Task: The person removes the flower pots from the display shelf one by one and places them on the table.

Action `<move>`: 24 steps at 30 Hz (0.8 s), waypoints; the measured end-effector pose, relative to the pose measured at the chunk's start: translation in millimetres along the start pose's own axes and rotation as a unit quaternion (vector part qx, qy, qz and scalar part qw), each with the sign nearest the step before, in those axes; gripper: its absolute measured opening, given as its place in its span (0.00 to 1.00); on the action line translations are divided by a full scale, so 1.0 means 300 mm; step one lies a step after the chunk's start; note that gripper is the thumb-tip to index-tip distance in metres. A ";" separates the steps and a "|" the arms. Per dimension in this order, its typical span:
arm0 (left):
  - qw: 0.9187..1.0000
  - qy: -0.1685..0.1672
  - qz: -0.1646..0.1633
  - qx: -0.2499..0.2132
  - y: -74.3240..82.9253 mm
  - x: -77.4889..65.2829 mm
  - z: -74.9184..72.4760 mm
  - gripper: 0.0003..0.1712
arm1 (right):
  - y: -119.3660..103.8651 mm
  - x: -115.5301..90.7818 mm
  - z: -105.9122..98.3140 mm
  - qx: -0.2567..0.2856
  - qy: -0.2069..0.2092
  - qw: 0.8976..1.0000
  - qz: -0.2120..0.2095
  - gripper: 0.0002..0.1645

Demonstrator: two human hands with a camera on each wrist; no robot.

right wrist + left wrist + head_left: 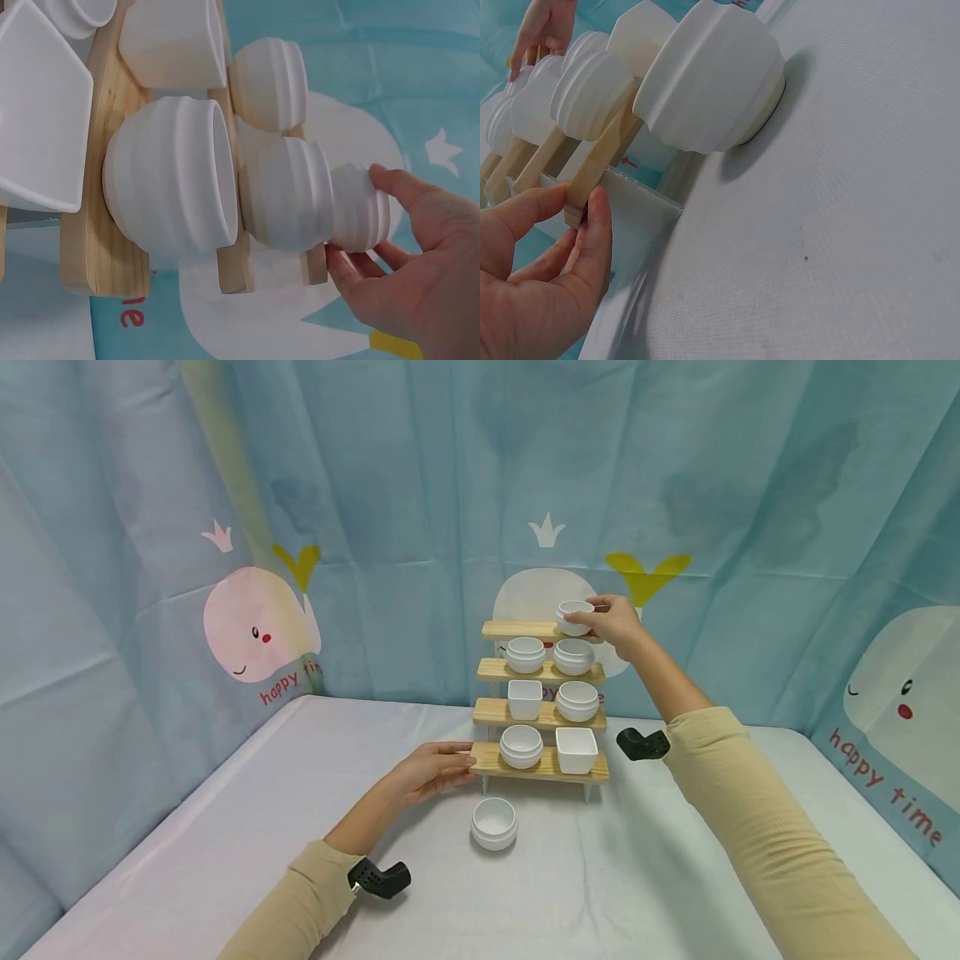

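A four-step wooden display stand (pixel 491 710) holds small white pots, two on each of the lower three steps. My right hand (pixel 617 622) grips a round white pot (pixel 574 620) at the right end of the top step; the right wrist view shows thumb and fingers around that pot (pixel 358 208). My left hand (pixel 431 772) pinches the left end of the lowest wooden step (pixel 592 169) between thumb and fingers. One more round white pot (pixel 494 827) stands upright on the table in front of the stand.
The stand is on a white-covered table (pixel 675 877). Close behind it hangs a blue curtain (pixel 420 527) printed with whales. Lower pots include a square one (pixel 577 752) at the front right and another square one (pixel 524 700) a step above.
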State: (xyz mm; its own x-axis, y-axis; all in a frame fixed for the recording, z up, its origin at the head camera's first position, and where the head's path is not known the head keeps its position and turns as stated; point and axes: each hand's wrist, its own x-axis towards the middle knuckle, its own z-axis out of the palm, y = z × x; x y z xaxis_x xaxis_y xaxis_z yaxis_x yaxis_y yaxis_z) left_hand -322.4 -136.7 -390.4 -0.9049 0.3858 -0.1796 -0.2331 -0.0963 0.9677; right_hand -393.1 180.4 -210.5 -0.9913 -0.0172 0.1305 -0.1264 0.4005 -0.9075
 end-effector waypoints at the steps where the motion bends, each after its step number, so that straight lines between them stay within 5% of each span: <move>1: 1.000 0.000 0.000 0.000 0.000 0.000 0.000 0.31 | -0.001 -0.002 -0.001 -0.002 0.001 1.000 0.000 0.45; 24: 1.000 -0.005 0.000 0.000 0.001 0.003 0.003 0.31 | -0.014 -0.020 -0.053 0.010 0.011 1.000 -0.021 0.41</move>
State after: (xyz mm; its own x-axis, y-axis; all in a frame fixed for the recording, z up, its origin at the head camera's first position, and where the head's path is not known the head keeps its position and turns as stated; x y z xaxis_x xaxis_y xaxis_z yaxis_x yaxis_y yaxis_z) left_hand -323.0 -135.6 -390.0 -0.9018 0.3940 -0.1776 -0.2326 -0.0962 0.9678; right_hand -386.0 193.5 -201.1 -0.9841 -0.0128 0.1770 -0.1685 0.3815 -0.9089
